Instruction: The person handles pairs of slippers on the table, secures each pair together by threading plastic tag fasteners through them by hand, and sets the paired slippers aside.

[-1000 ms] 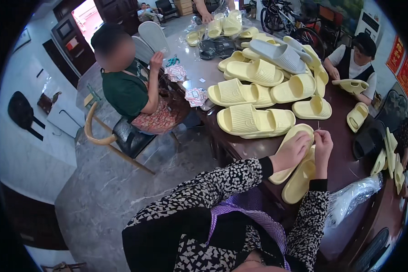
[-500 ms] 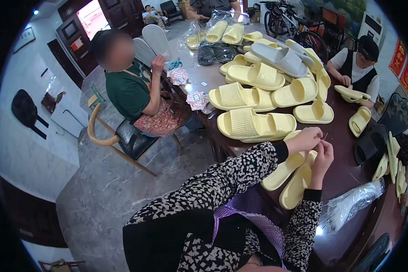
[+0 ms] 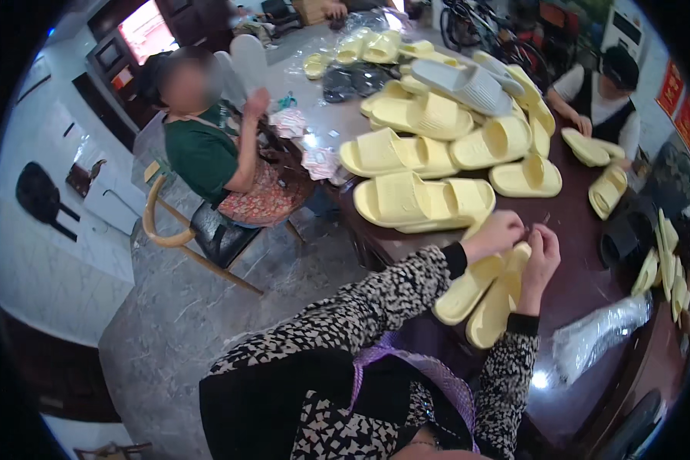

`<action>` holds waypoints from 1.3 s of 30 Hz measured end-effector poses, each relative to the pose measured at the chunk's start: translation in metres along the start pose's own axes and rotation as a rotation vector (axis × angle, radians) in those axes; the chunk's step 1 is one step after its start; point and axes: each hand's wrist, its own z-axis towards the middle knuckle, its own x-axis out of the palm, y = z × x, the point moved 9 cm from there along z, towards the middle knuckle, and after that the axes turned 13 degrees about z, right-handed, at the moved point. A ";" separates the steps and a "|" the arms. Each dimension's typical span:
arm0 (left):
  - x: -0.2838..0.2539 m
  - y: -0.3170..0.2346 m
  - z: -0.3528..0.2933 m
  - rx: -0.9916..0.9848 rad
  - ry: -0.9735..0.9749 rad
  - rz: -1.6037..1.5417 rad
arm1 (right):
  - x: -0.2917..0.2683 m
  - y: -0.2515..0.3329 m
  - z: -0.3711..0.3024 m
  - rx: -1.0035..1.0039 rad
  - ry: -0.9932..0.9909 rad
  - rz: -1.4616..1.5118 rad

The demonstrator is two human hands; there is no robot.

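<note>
My left hand (image 3: 496, 234) and my right hand (image 3: 542, 259) are close together above a pair of yellow slippers, fingertips pinched. Whatever they hold is too small and blurred to name. Directly below lie the pair's left slipper (image 3: 466, 290) and right slipper (image 3: 497, 310), side by side on the dark table (image 3: 571, 287); my hands hide their far ends. Just beyond my left hand, a larger ribbed yellow slipper (image 3: 391, 201) rests against another one.
Yellow slippers pile up across the table, with a grey slipper (image 3: 464, 86) on top. Clear plastic bags (image 3: 602, 337) lie to my right, near black slippers (image 3: 627, 239). Co-workers sit left and right; one in a green shirt (image 3: 199, 157) holds up a pale sole. Paper tags (image 3: 320, 162) are stacked at the left edge.
The view has shifted slightly, so the scene sits a little higher and further left. My fingertips have drawn slightly apart. The co-worker on the right has tilted the held slippers.
</note>
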 end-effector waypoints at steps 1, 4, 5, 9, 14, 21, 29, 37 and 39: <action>0.003 0.004 -0.003 0.012 -0.021 0.003 | -0.002 0.002 -0.002 0.033 -0.028 -0.041; 0.016 0.027 0.001 -0.065 0.138 -0.211 | 0.003 0.007 -0.007 0.036 0.009 -0.078; 0.017 0.037 0.000 -0.132 0.188 -0.288 | 0.004 0.009 -0.008 -0.020 -0.007 -0.117; 0.017 0.049 0.001 -0.312 0.286 -0.587 | 0.000 -0.001 -0.009 -0.036 -0.048 -0.161; 0.021 0.035 0.002 -0.295 0.394 -0.668 | -0.004 -0.001 -0.015 -0.031 -0.064 -0.195; 0.017 0.039 0.000 -0.311 0.348 -0.718 | 0.000 0.006 -0.019 -0.079 0.003 -0.308; 0.018 0.035 0.000 -0.323 0.341 -0.708 | 0.003 0.010 -0.019 -0.128 0.024 -0.361; 0.017 0.035 0.000 -0.311 0.337 -0.704 | 0.003 0.009 -0.018 -0.153 0.033 -0.397; 0.017 0.036 0.000 -0.315 0.338 -0.709 | 0.004 0.010 -0.019 -0.161 0.031 -0.393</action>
